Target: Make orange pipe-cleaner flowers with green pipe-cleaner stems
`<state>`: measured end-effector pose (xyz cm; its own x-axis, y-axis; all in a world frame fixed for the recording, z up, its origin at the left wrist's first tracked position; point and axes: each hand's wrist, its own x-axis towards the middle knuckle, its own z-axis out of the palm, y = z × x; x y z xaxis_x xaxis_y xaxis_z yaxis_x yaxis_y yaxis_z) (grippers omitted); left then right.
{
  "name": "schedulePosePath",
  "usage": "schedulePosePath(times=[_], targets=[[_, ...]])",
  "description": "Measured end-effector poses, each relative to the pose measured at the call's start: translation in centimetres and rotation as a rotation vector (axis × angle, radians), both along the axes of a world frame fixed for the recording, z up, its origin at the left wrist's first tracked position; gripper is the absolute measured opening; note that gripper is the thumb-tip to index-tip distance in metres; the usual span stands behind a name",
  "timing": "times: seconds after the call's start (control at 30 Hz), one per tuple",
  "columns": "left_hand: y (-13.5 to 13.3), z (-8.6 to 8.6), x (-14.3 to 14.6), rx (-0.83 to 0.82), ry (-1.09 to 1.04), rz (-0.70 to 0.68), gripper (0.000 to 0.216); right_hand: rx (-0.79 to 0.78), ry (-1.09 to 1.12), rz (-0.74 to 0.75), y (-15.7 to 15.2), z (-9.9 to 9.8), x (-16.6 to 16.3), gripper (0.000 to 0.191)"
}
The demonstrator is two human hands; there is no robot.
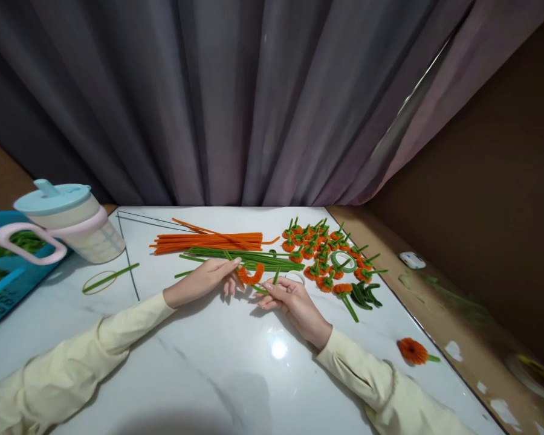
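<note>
Between my two hands, above the white table, is a curved orange pipe-cleaner piece [256,275] with green pipe cleaner running through it. My left hand [215,277] pinches its left end between thumb and finger, the other fingers curled loosely. On the other side my right hand [294,305] has thumb and forefinger closed on the green pipe cleaner at the piece's lower right. Just behind my hands lie a bundle of green pipe cleaners [254,256] and a bundle of orange pipe cleaners [213,241].
Many small orange flowers with green stems [311,270] crowd the right back, around a tape roll [343,261]. Dark green leaves [366,295] and a larger orange flower [412,351] lie rightward. At left stand a lidded cup [79,226] and a blue basket [9,290].
</note>
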<state>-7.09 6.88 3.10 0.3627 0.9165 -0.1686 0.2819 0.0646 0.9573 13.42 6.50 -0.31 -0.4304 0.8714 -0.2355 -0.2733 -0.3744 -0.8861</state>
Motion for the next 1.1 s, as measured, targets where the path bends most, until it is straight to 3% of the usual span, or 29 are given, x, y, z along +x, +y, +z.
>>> schedulePosePath(times=[0.1,0.17,0.37,0.53,0.67,0.8,0.97,1.1], targets=[[-0.4,-0.4,0.7,-0.152,-0.1,-0.042,0.048,0.0,0.011,-0.014,0.0,0.0,-0.1,0.032],[-1.0,-0.7,1.5,-0.141,-0.116,-0.046,0.045,0.002,0.019,-0.015,0.0,0.0,-0.1,0.033],[-2.1,-1.6,3.0,-0.097,-0.139,0.211,0.032,0.071,-0.032,0.026,-0.3,-0.3,-0.3,0.034],[-3.0,-2.9,3.3,-0.088,-0.11,0.312,0.022,0.347,-0.249,0.1,-2.0,-0.3,-0.8,0.026],[-3.5,-2.6,3.3,-0.143,-0.029,0.239,0.018,0.615,-0.356,0.202,-3.1,-0.1,-1.0,0.022],[-2.8,-1.6,2.3,-0.193,-0.025,0.108,0.019,0.46,-0.29,0.233,-3.0,-0.1,-0.9,0.022],[-1.2,-0.7,0.8,-0.219,-0.119,0.087,0.014,0.23,-0.11,0.182,-2.4,0.0,-1.0,0.024],[-0.9,0.5,0.1,-0.216,-0.058,0.075,0.01,0.161,-0.076,0.177,-1.9,0.0,-0.9,0.027]])
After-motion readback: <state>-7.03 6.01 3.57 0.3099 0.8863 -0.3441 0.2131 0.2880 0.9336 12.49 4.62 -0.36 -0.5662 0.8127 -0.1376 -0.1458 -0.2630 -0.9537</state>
